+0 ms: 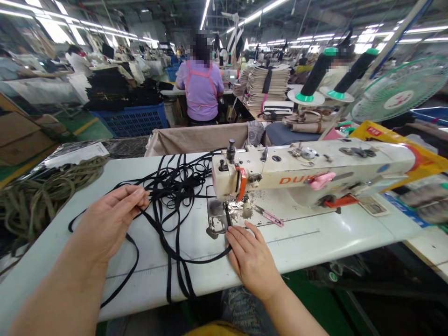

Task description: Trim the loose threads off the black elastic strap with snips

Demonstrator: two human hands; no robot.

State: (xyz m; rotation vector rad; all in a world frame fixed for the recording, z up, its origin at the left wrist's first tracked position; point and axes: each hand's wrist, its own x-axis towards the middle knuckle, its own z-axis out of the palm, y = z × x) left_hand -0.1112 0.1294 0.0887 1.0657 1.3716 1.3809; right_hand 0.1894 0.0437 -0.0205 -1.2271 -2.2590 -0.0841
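Note:
A long black fabric strap [201, 260] runs in a loop between my hands across the white sewing table. My left hand [110, 219] pinches it left of the tangle, with thumb and forefinger pressed together. Beside the needle area of the sewing machine [266, 179], my right hand [250, 254] guides the strap with fingers close together, and the strap passes from under the fingertips up to the presser foot [229, 207]. Behind the left hand lies a loose heap of black strap [182, 179], some lengths hanging over the table's front edge. Small pink-handled snips [273, 217] lie on the machine bed.
Olive-green straps [66, 186] are heaped at the left. Two black thread cones [318, 74] stand behind the machine near a green fan [402, 93]. A fabric-lined bin [196, 138] adjoins the table's far edge. Beyond it a person in purple [202, 91] sits facing away.

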